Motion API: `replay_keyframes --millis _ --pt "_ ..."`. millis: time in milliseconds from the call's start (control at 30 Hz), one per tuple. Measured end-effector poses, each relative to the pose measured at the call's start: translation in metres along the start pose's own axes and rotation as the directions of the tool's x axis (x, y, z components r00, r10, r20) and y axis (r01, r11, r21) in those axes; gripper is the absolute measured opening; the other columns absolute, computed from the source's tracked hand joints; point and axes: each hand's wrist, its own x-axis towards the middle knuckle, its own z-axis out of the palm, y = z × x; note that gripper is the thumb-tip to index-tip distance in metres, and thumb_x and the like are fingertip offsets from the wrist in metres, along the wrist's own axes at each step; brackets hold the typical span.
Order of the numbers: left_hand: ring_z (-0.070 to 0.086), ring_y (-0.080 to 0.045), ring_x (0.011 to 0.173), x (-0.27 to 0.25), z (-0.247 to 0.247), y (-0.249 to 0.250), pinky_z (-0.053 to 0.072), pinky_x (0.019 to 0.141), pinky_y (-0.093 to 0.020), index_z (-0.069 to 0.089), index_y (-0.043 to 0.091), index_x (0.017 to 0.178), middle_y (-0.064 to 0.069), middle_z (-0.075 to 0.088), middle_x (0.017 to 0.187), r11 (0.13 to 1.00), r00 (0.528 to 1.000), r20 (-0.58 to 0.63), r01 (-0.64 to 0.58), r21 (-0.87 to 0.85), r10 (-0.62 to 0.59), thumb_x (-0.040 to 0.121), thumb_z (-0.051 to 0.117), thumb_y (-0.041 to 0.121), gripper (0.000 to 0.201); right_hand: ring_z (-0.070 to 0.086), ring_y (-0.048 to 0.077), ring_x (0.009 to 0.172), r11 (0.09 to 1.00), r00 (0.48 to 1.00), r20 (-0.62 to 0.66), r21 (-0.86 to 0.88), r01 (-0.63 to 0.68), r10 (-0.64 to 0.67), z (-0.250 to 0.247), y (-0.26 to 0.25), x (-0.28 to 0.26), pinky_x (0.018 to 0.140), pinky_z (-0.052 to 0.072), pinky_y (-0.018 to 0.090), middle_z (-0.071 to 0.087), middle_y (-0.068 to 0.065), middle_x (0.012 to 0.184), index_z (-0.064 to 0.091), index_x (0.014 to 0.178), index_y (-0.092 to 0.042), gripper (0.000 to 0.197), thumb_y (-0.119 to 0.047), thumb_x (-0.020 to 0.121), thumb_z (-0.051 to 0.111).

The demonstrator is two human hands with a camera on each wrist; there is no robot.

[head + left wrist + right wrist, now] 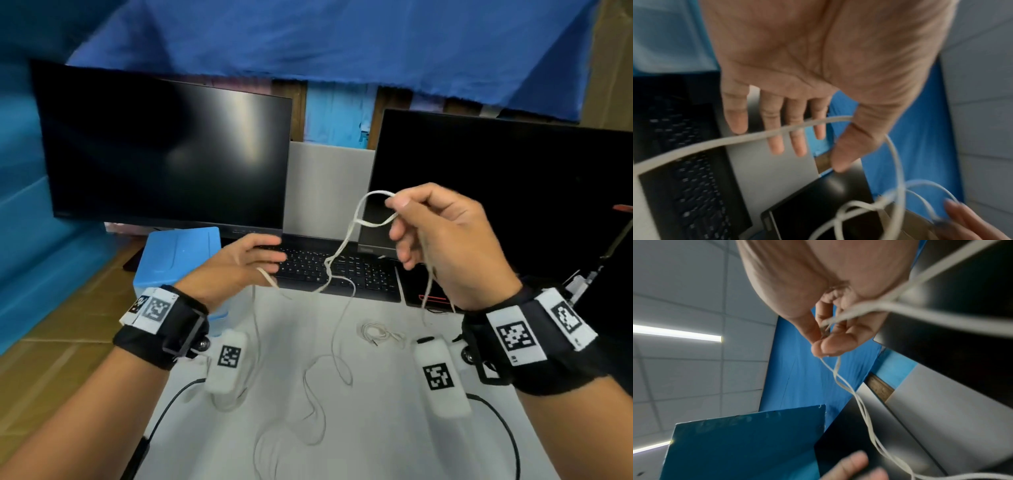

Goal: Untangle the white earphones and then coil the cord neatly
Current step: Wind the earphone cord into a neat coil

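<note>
A smooth pale grey table (383, 442) fills the near part of the room, with a tan wooden floor off its left edge. Thin loops of the white earphones cord (337, 255) lie loose on the table close to the person, with open room around them. A second small bundle of cord (380, 334) lies on the table nearer the right wrist.

A bit farther out, both hands are up in the air above the table. The left hand (239, 265) has its fingers straight and spread. A strand of the cord lies across it near the thumb, and the fingers do not curl round it. The right hand (445, 245) is higher. Its thumb and first finger pinch the cord at the top of a round loop, and the other fingers are curled. The cord is thin, flat and a little twisted, with a knot hanging between the two hands.

Behind the hands sits a black keyboard (339, 270) with small bumpy keys. To its left is a light blue plastic box (178, 257) with round corners. Farther back stand two shiny black screens, the left screen (164, 150) and the right screen (496, 192), with a narrow gap between them. Blue cloth (325, 37) hangs behind it all.
</note>
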Motion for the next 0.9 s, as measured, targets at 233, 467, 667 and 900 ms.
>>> replay_keyframes --millis 233,467,667,900 --pt "0.059 -0.029 0.121 -0.032 0.041 0.041 0.046 0.103 -0.038 0.05 0.016 0.134 -0.01 0.06 0.133 0.935 0.871 0.348 -0.297 -0.192 0.348 0.081 0.075 0.018 0.059 0.056 0.019 0.068 0.983 0.933 0.315 -0.118 -0.142 0.173 0.033 0.011 -0.014 0.059 0.048 0.027 0.065 0.007 0.072 0.072 0.082 -0.009 0.013 -0.011 0.092 0.064" --pt "0.041 -0.009 0.047 -0.032 0.038 0.045 0.035 0.049 -0.018 0.069 0.018 0.075 0.002 0.055 0.058 0.97 0.96 0.139 -0.242 -0.038 0.244 0.084 0.066 0.027 0.013 0.053 0.025 0.083 0.972 0.883 0.408 -0.124 -0.199 0.233 0.035 0.007 -0.011 0.084 0.044 0.038 0.063 0.017 0.085 0.068 0.082 0.003 0.022 -0.017 0.091 0.066" --pt "0.019 -0.003 0.036 -0.016 0.013 0.042 0.019 0.036 -0.014 0.061 0.013 0.076 0.01 0.024 0.047 0.956 0.956 -0.262 -0.196 -0.22 0.135 0.095 0.056 0.025 0.024 0.055 0.021 0.089 0.975 0.894 0.39 -0.102 -0.195 0.22 0.026 0.008 -0.007 0.093 0.047 0.039 0.063 0.014 0.089 0.068 0.073 -0.005 0.038 -0.042 0.069 0.074" --pt "0.019 -0.001 0.032 -0.007 -0.037 0.03 0.015 0.033 -0.012 0.058 0.022 0.078 0.012 0.025 0.044 0.902 0.81 -0.585 -0.272 -0.336 0.026 0.098 0.054 0.033 0.023 0.054 0.022 0.077 0.952 0.828 0.484 -0.247 -0.181 0.283 -0.005 0.016 -0.009 0.073 0.043 0.024 0.063 0.026 0.082 0.058 0.052 -0.006 0.035 -0.025 0.076 0.076"
